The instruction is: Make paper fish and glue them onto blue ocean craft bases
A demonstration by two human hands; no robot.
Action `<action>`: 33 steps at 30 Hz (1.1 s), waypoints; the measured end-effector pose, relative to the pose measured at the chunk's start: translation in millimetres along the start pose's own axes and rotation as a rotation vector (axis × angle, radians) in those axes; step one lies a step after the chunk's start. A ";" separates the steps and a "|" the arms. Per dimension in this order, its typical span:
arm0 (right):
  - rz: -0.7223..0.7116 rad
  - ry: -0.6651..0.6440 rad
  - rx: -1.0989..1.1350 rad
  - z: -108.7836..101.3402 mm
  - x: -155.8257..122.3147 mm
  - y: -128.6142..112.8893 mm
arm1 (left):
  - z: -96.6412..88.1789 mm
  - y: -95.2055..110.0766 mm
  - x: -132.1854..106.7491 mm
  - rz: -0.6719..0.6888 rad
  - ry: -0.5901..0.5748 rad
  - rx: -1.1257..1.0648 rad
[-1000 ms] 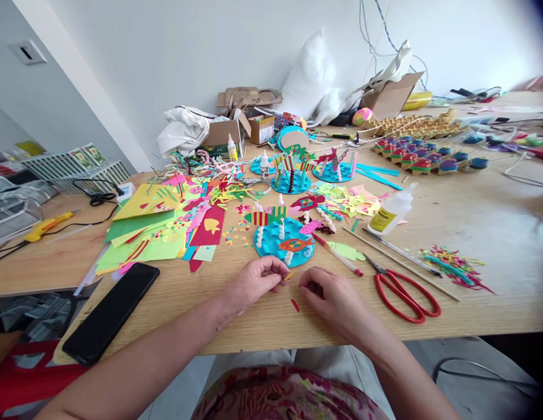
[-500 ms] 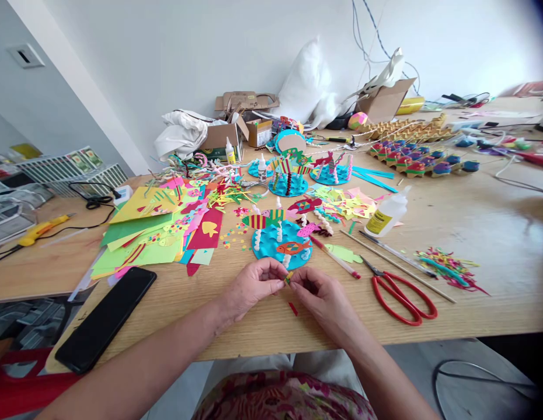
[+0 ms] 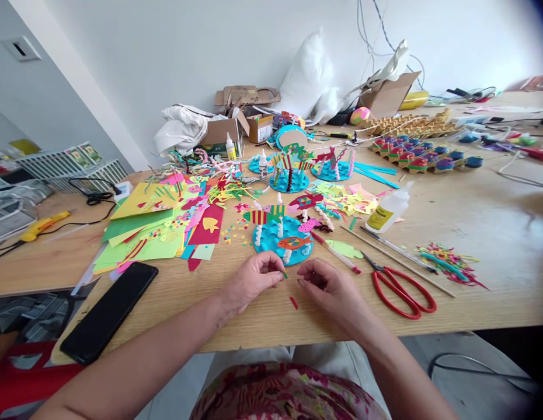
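Between the thumb and forefinger of my left hand is a tiny green paper piece. My right hand is just to the right, apart from that piece, its fingers curled and the thumb tip slightly off the forefinger; I see nothing held there. A narrow red paper strip lies on the table below the hands. Directly beyond them stands a round blue base with white twisted stems and paper fish, among them a striped fish and an orange fish.
Red-handled scissors, a wooden stick, a pen and a glue bottle lie or stand to the right. Leftward are coloured paper sheets and a black phone. More blue bases and egg cartons sit behind.
My right hand has drawn away to the right from the small paper piece, its fingers loosening. My left hand keeps its pinch on the piece. The view has shifted slightly.
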State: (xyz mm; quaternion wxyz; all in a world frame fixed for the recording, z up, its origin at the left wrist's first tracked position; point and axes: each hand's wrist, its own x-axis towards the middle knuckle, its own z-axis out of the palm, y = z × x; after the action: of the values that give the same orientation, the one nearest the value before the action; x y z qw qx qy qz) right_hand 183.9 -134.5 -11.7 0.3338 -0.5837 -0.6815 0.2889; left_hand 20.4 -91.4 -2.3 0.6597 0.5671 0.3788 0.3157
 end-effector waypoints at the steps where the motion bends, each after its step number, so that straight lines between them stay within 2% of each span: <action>1: -0.012 -0.043 -0.058 -2.4 -1.4 -0.8 | -0.2 0.1 0.0 0.002 0.001 0.006; 5: -0.016 -0.245 -0.285 -6.3 -5.6 -11.7 | -1.7 -0.9 0.2 0.014 -0.008 0.022; 9: -0.009 -0.308 -0.413 -4.9 -5.8 -21.5 | -2.2 -2.1 0.3 0.019 -0.011 0.039; 15: -0.009 -0.344 -0.446 -1.8 -4.9 -24.4 | -0.7 -0.5 -0.6 0.012 -0.007 0.051; 27: -0.051 -0.322 -0.498 2.6 -11.2 -31.2 | -3.6 -1.4 -2.9 0.027 -0.001 0.122; 33: -0.012 -0.298 -0.414 2.9 -10.0 -28.4 | -3.0 -0.8 -2.4 0.024 0.007 0.087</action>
State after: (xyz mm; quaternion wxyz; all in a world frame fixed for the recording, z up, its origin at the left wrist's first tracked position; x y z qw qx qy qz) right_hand 165.5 -148.7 7.6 0.1048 -0.5864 -0.7713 0.2242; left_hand 16.6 -92.1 -2.9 0.6292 0.5988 0.3876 0.3089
